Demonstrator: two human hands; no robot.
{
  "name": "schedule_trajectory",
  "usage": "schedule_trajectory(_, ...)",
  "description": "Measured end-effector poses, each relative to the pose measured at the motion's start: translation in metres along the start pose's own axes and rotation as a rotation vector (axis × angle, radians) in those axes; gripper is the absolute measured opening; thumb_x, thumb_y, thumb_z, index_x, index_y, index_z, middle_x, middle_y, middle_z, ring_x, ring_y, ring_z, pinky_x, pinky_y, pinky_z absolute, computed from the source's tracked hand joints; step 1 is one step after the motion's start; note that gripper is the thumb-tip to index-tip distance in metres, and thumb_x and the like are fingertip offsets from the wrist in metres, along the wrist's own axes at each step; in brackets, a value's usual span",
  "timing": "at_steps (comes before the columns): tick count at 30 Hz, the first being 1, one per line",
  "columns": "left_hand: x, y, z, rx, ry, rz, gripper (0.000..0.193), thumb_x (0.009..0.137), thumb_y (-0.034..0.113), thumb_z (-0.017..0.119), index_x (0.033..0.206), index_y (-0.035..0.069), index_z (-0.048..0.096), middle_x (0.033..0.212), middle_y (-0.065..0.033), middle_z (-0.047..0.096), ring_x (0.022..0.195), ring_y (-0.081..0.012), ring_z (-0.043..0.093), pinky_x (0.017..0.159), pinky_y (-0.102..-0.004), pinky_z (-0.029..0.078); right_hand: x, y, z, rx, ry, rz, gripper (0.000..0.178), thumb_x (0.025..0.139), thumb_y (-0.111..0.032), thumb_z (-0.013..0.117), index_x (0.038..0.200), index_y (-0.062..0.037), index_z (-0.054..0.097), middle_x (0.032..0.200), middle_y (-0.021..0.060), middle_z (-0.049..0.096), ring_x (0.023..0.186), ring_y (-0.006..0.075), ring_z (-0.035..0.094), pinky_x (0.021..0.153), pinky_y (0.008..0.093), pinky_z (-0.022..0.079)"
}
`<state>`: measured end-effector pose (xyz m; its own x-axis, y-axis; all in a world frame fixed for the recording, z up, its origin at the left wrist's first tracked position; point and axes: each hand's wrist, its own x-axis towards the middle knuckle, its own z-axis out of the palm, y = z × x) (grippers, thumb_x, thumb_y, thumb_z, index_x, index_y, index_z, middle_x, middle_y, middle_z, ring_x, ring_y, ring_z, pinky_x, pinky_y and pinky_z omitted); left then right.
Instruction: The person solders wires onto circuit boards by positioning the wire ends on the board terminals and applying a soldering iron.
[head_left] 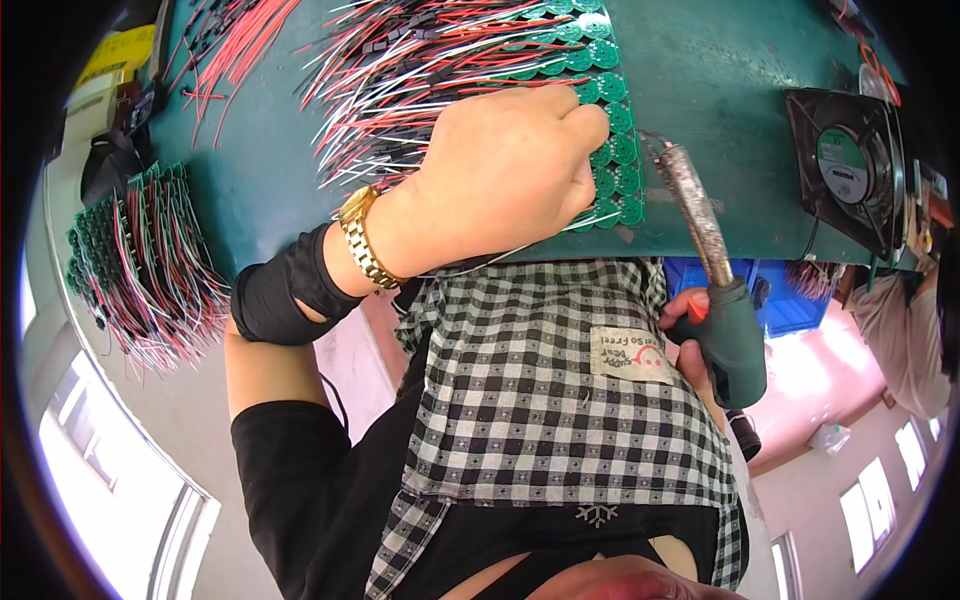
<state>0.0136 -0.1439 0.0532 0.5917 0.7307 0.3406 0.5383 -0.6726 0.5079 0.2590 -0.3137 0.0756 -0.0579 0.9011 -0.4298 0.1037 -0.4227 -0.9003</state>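
Observation:
My left hand [512, 168], with a gold watch [366, 238] on its wrist, is closed over a panel of small round green circuit boards [610, 55]. Its fingers curl inward, and their tips are hidden under the hand. Rows of red, black and white wires [390, 100] stretch left from the boards. One white wire [595, 219] runs beneath the hand along the panel's near edge. My right hand [697, 350] grips a soldering iron [738, 340] by its dark green handle, partly hidden behind it. The iron's scorched metal barrel points up and away, its tip just right of the panel.
A black square fan [845, 175] stands on the green table [715, 90] at the right. Loose red wires [250, 40] lie far left. Another wired board panel [150, 255] sits at the left edge. A blue bin [795, 300] is below the table, near another person's sleeve [905, 340].

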Motion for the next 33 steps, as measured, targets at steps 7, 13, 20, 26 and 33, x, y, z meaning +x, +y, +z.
schedule_trajectory(7, 0.0, 0.001, 0.0, 0.024, -0.017, -0.008, 0.01, 0.069, 0.005, 0.065, 0.073, 0.007, 0.055, 0.067, -0.0064, 0.054, 0.057, -0.0261, 0.056, 0.049, -0.0349, 0.045, -0.001, -0.001, -0.001, 0.077, -0.007, -0.049, 0.034, 0.079, -0.015, 0.063, 0.109, -0.002, 0.055, 0.099, 0.007, 0.058, 0.091, 0.0138, 0.057, 0.081, 0.0277, 0.046)
schedule_trajectory(13, 0.0, -0.004, 0.004, 0.033, -0.017, 0.005, 0.013, 0.069, 0.009, 0.069, 0.072, 0.008, 0.056, 0.068, -0.0042, 0.056, 0.057, -0.0229, 0.058, 0.049, -0.0329, 0.045, 0.003, -0.001, 0.002, -0.035, 0.023, 0.016, 0.031, 0.076, -0.018, 0.066, 0.101, -0.0013, 0.06, 0.092, 0.0063, 0.062, 0.082, 0.0149, 0.061, 0.074, 0.0276, 0.049)
schedule_trajectory(20, 0.001, -0.002, 0.004, 0.05, -0.003, 0.003, 0.014, 0.069, 0.009, 0.07, 0.069, 0.009, 0.056, 0.065, -0.003, 0.057, 0.056, -0.0213, 0.058, 0.048, -0.0319, 0.045, 0.001, 0.013, 0.008, -0.005, 0.102, -0.09, 0.035, 0.076, -0.023, 0.069, 0.1, 0.0013, 0.064, 0.089, 0.0092, 0.065, 0.075, 0.0159, 0.064, 0.069, 0.0268, 0.053)
schedule_trajectory(26, 0.004, -0.002, 0.003, 0.049, -0.036, -0.001, 0.013, 0.068, 0.008, 0.069, 0.068, 0.008, 0.056, 0.065, -0.0033, 0.057, 0.054, -0.0217, 0.057, 0.047, -0.0317, 0.044, 0.002, 0.012, 0.008, -0.024, 0.127, -0.113, 0.039, 0.075, -0.025, 0.072, 0.101, 0.0026, 0.063, 0.086, 0.0104, 0.067, 0.072, 0.0168, 0.065, 0.067, 0.0275, 0.053)
schedule_trajectory(33, 0.004, -0.003, 0.005, 0.053, -0.036, 0.007, 0.012, 0.067, 0.007, 0.068, 0.068, 0.008, 0.056, 0.064, -0.0035, 0.056, 0.053, -0.0214, 0.057, 0.046, -0.0317, 0.044, 0.003, 0.0, 0.016, 0.21, 0.178, 0.086, 0.041, 0.075, -0.029, 0.074, 0.099, 0.0021, 0.061, 0.086, 0.0102, 0.067, 0.072, 0.0174, 0.064, 0.066, 0.0273, 0.052)
